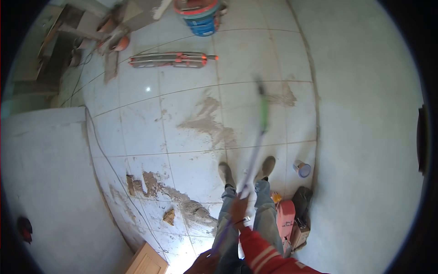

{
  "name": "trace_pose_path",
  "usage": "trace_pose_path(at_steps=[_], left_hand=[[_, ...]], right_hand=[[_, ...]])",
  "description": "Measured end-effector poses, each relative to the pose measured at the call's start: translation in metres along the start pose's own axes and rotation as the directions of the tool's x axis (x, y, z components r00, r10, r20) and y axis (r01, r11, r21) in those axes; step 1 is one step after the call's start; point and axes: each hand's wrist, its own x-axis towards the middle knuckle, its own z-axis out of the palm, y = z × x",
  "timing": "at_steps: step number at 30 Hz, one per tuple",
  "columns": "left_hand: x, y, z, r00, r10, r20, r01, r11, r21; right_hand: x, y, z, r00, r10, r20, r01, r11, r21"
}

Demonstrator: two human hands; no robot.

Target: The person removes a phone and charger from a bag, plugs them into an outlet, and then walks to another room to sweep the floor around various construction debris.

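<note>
A long-handled broom [263, 114] with a green head and dark bristles reaches forward over the tiled floor [187, 100], blurred by motion. My right hand [239, 210], below a red sleeve, is wrapped round the purplish handle in front of my legs. Lower down, near the bottom edge, my left hand [204, 263] is closed round the handle's upper end. A patch of grey-brown dirt [210, 121] lies left of the broom head, and a smaller dirt patch [287, 95] is just right of it. A thicker heap of debris [196, 211] spreads left of my feet.
A tile cutter [175, 59] lies ahead, with a blue bucket [203, 26] beyond it. A cable [116, 171] runs along the left wall. At right stand a lidded jar [302, 169] and a red case [286, 214]. A wooden panel [147, 261] is at bottom left.
</note>
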Motion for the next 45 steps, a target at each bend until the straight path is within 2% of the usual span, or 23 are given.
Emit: trace_pose_path(at_steps=[5, 6, 8, 10, 11, 12, 13, 14, 15, 17, 21, 22, 24, 25, 29, 30, 32, 33, 36, 39, 40, 42, 45], left_hand=[[0.175, 0.112, 0.117, 0.831, 0.247, 0.499, -0.217, 0.969, -0.118], [0.201, 0.137, 0.146, 0.836, 0.212, 0.507, -0.15, 0.976, -0.161], [0.281, 0.14, 0.187, 0.667, 0.486, 0.564, -0.44, 0.868, -0.228], [0.286, 0.149, 0.19, 0.662, 0.546, 0.513, -0.48, 0.835, -0.27], [0.282, 0.141, 0.185, 0.601, 0.548, 0.582, -0.245, 0.819, -0.518], [0.278, 0.13, 0.179, 0.521, 0.568, 0.637, 0.033, 0.733, -0.68], [0.27, 0.107, 0.147, 0.622, 0.62, 0.478, -0.128, 0.683, -0.719], [0.239, 0.084, 0.081, 0.815, 0.314, 0.488, 0.086, 0.766, -0.637], [0.212, 0.056, 0.04, 0.736, 0.391, 0.553, 0.134, 0.716, -0.685], [0.17, -0.021, -0.037, 0.913, 0.251, 0.323, 0.077, 0.67, -0.738], [-0.006, -0.079, -0.09, 0.967, 0.119, -0.224, -0.191, 0.924, -0.33], [-0.029, -0.087, -0.09, 0.962, 0.072, -0.262, -0.167, 0.918, -0.36], [-0.056, -0.1, -0.075, 0.964, 0.033, -0.262, -0.137, 0.911, -0.389], [-0.06, -0.105, -0.068, 0.972, 0.047, -0.23, -0.137, 0.909, -0.393], [0.003, -0.055, -0.006, 1.0, 0.023, -0.002, -0.022, 0.931, -0.365], [0.057, -0.065, -0.02, 0.859, 0.224, 0.46, 0.02, 0.884, -0.467], [0.115, -0.005, 0.043, 0.831, 0.261, 0.492, -0.054, 0.917, -0.396], [0.129, 0.039, 0.089, 0.904, 0.31, 0.295, -0.324, 0.946, -0.001], [0.226, 0.112, 0.185, 0.83, 0.268, 0.489, -0.055, 0.911, -0.408], [0.25, 0.128, 0.237, 0.709, 0.338, 0.619, -0.026, 0.89, -0.455], [0.234, 0.118, 0.25, 0.838, 0.3, 0.456, -0.003, 0.838, -0.546], [0.231, 0.07, 0.237, 0.894, 0.324, 0.311, -0.015, 0.714, -0.7], [0.14, 0.009, 0.177, 0.98, 0.15, 0.134, -0.012, 0.708, -0.706]], right_hand=[[0.258, 0.029, -0.108, 0.976, -0.098, -0.195, 0.135, 0.973, 0.185], [0.319, 0.043, -0.126, 0.995, 0.099, -0.005, -0.077, 0.807, 0.585], [0.411, 0.062, -0.151, 0.953, 0.151, 0.263, -0.278, 0.78, 0.561], [0.43, 0.05, -0.128, 0.904, 0.167, 0.394, -0.329, 0.861, 0.388], [0.425, 0.053, -0.103, 0.9, 0.127, 0.418, -0.013, 0.964, -0.265], [0.415, 0.061, -0.075, 0.885, 0.097, 0.455, 0.33, 0.561, -0.759], [0.376, 0.081, -0.039, 0.872, -0.029, 0.489, 0.478, 0.265, -0.837], [0.32, 0.103, 0.01, 0.835, -0.142, 0.531, 0.544, 0.079, -0.835], [0.269, 0.126, 0.053, 0.786, -0.184, 0.59, 0.588, -0.068, -0.806], [0.152, 0.179, 0.134, 0.629, -0.204, 0.75, 0.638, -0.416, -0.648], [-0.092, 0.242, 0.225, 0.521, -0.429, 0.738, 0.853, 0.251, -0.457], [-0.141, 0.165, 0.187, 0.637, -0.363, 0.68, 0.754, 0.112, -0.647], [-0.163, 0.048, 0.127, 0.891, -0.005, 0.455, 0.171, 0.931, -0.324], [-0.161, 0.015, 0.102, 0.901, 0.075, 0.427, 0.0, 0.985, -0.174], [-0.062, -0.03, 0.021, 0.975, -0.151, 0.166, 0.152, 0.988, 0.005], [-0.028, -0.047, -0.006, 0.991, 0.013, 0.133, -0.016, 1.0, 0.024], [0.08, -0.018, -0.042, 0.993, -0.115, -0.005, 0.115, 0.993, 0.009], [0.13, -0.023, -0.067, 0.997, -0.081, -0.002, 0.081, 0.985, 0.153], [0.293, -0.002, -0.135, 0.982, 0.079, 0.172, -0.166, 0.799, 0.578], [0.358, 0.014, -0.154, 0.975, 0.111, 0.192, -0.149, 0.97, 0.193], [0.359, 0.029, -0.147, 0.982, 0.033, 0.184, 0.006, 0.978, -0.207], [0.324, 0.075, -0.116, 0.894, -0.192, 0.405, 0.447, 0.329, -0.832], [0.185, 0.136, -0.051, 0.736, -0.171, 0.655, 0.673, 0.075, -0.736]])
